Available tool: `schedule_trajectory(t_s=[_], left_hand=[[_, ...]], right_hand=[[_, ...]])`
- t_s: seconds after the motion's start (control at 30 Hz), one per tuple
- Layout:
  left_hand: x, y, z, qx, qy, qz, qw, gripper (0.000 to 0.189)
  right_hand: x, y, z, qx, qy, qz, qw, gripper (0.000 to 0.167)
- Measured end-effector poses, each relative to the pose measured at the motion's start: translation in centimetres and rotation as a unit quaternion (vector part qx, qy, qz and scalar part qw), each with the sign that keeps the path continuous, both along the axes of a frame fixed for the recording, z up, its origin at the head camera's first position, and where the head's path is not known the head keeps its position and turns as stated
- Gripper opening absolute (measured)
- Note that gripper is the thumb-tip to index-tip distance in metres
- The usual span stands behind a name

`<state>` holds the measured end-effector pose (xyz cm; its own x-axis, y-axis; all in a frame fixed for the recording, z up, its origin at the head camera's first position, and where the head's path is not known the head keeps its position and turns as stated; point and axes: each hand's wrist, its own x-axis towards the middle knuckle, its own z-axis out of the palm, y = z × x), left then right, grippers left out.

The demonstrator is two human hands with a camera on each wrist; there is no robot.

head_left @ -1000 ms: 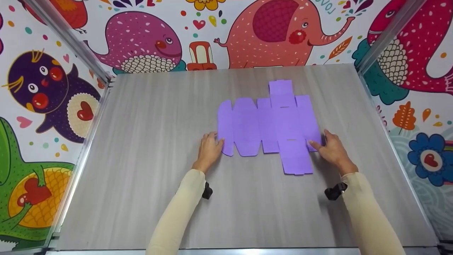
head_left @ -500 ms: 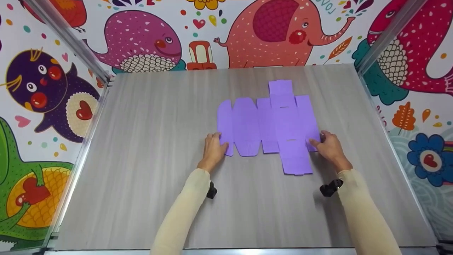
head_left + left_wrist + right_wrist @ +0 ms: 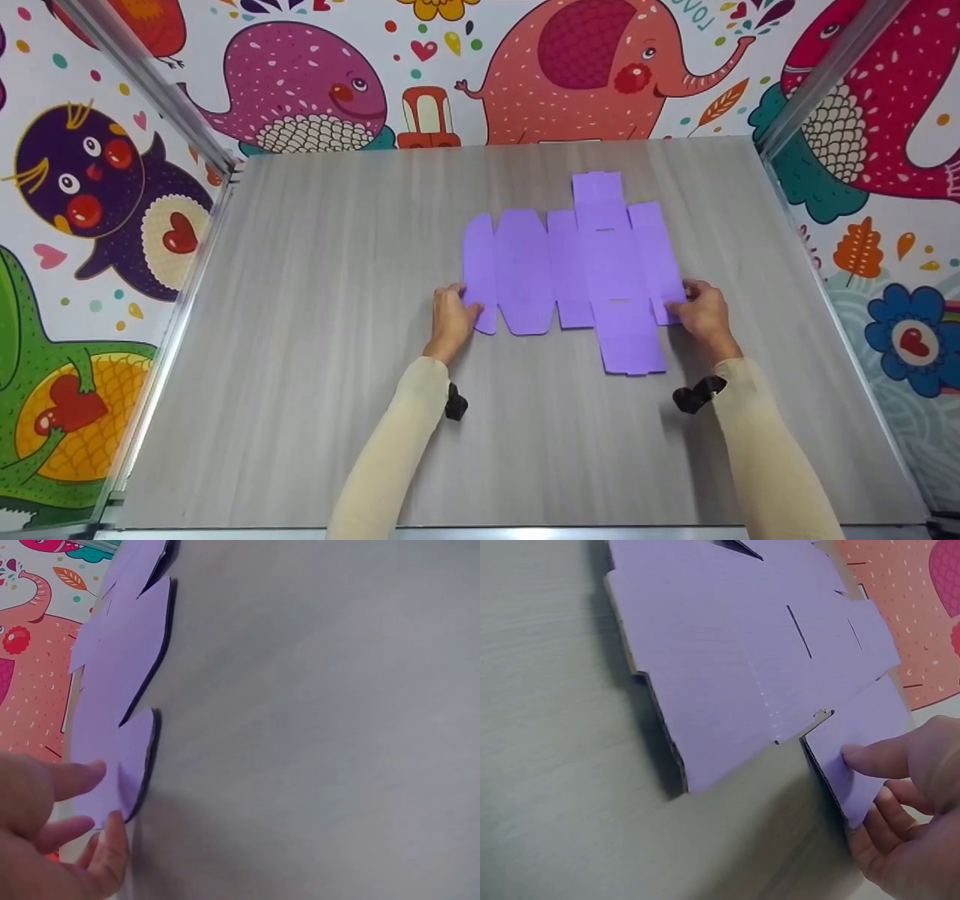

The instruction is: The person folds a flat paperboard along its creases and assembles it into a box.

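A flat purple cardboard box blank lies on the table, its flaps and slots spread out. My left hand is at its left end, thumb over the rounded flap and fingers at the outer edge. At the opposite end my right hand pinches the corner flap, with the thumb on top and the fingers curled beneath. In the right wrist view, the near edge of the blank casts a shadow on the tabletop.
The grey wood-grain table has a metal front edge. Walls printed with cartoon animals, such as an elephant, enclose its back and sides. Metal posts stand at the back corners.
My left hand has moved right, onto the left end of the blank. My right hand's fingers have drawn in around the right-hand flap. The blank has hardly shifted.
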<state>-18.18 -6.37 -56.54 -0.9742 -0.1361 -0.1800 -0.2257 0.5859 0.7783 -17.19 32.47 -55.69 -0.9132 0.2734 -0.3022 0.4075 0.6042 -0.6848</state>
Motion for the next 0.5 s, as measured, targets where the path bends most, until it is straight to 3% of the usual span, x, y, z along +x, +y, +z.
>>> schedule_trajectory(t_s=[0.23,0.5], left_hand=[[-0.01,0.07,-0.11,0.022,0.003,0.018,0.9996,0.044],[0.17,0.14,-0.19,0.042,-0.028,0.046,0.9976,0.034]], right_hand=[[-0.09,-0.26,0.20,-0.046,0.033,-0.043,0.9975,0.057],[-0.10,-0.40,0.34,-0.041,0.044,-0.057,0.9965,0.050]])
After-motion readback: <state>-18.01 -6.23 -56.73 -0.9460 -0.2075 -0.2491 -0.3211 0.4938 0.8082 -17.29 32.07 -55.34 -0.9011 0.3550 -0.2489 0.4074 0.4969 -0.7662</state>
